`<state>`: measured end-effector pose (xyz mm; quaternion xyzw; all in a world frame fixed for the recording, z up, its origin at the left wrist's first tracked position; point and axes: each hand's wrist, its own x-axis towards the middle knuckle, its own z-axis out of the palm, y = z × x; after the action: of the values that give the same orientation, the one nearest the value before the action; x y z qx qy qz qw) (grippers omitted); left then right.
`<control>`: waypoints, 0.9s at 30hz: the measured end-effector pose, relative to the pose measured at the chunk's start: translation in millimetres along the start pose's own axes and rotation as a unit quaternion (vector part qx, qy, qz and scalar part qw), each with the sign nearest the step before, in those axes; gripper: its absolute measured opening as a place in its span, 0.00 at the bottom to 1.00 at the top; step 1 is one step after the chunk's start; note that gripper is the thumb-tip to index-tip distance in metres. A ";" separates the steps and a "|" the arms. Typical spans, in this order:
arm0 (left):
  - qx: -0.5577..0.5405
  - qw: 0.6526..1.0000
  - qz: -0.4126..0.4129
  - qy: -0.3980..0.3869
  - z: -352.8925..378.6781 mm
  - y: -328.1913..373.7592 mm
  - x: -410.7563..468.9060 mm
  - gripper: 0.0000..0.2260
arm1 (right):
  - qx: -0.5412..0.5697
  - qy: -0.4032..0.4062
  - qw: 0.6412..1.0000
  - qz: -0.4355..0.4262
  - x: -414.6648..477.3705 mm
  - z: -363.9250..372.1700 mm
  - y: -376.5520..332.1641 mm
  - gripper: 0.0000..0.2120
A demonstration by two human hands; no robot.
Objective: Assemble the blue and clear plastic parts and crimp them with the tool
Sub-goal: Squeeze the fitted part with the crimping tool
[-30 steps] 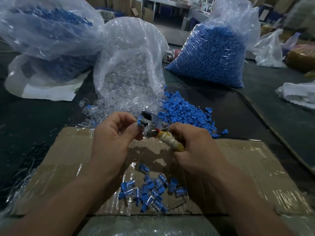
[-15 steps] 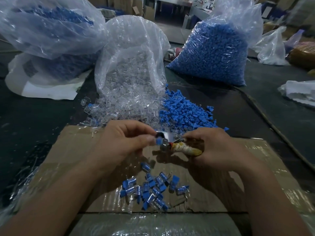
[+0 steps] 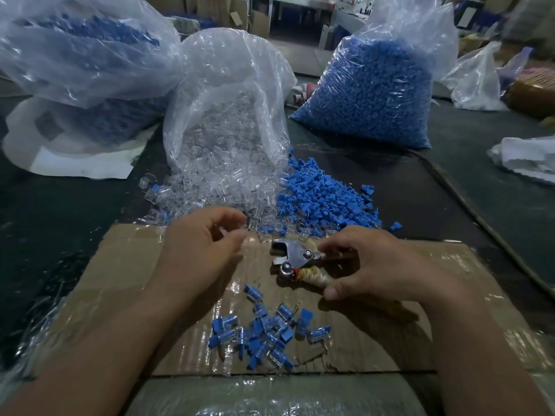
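Note:
My right hand (image 3: 372,265) grips the metal crimp tool (image 3: 295,261) by its tape-wrapped handle, low over the cardboard; the jaws stand apart with nothing in them. My left hand (image 3: 198,250) hovers left of the tool, fingers curled and apart, holding nothing. A pile of assembled blue-and-clear pieces (image 3: 264,334) lies on the cardboard below both hands. Loose blue parts (image 3: 324,202) and loose clear parts (image 3: 210,193) lie heaped just beyond the cardboard's far edge.
A tape-covered cardboard sheet (image 3: 120,280) serves as the work surface on a dark table. Behind stand an open bag of clear parts (image 3: 228,94), a full bag of blue parts (image 3: 378,85) and another bag (image 3: 75,49) at far left. A cable (image 3: 480,223) runs along the right.
The left hand has let go of the piece at the tool's jaws and drawn back to the left, now holding nothing. The tool has dropped lower toward the cardboard, its jaws apart.

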<state>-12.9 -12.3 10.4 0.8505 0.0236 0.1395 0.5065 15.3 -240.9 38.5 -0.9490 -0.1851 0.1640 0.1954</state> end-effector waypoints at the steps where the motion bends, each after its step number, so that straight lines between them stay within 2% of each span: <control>1: 0.077 0.996 0.040 0.024 0.3 -3.8 3.0 0.10 | -0.003 0.001 1.000 0.000 0.0 0.2 0.1 0.33; 3: 0.166 0.982 0.087 0.015 3.1 -12.2 9.1 0.15 | -0.009 0.003 1.000 -0.002 -0.2 0.0 0.1 0.32; 5: 0.204 0.975 0.080 -0.025 7.7 -18.0 12.6 0.18 | -0.006 0.011 1.000 -0.004 -0.6 -0.3 0.0 0.30; 8: 0.239 0.967 0.076 -0.051 12.5 -21.0 15.3 0.18 | 0.012 0.038 0.999 -0.006 0.6 -0.3 -0.9 0.28; 10: 0.238 0.967 0.071 -0.052 12.2 -21.8 17.0 0.17 | 0.014 0.056 0.998 -0.010 2.9 0.8 -1.2 0.27; 15: 0.209 0.976 0.046 -0.036 11.1 -21.0 18.5 0.07 | 0.022 0.121 0.992 0.012 7.0 1.9 5.2 0.17; 18: 0.203 0.977 0.056 -0.033 11.7 -20.8 18.6 0.05 | 0.016 0.145 0.989 0.020 8.6 1.6 8.6 0.13; 23: 0.192 0.979 0.068 -0.020 10.2 -20.1 18.9 0.05 | 0.014 0.176 0.984 0.021 9.2 -0.3 9.3 0.03; 27: 0.202 0.977 0.070 -0.016 10.1 -21.7 19.2 0.11 | 0.037 0.207 0.977 0.032 8.5 -1.9 10.5 0.04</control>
<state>10.4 -6.9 -8.9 0.9369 -0.0163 0.1535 0.3136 26.5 -247.0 33.5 -0.9601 -0.1037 -0.0231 0.2586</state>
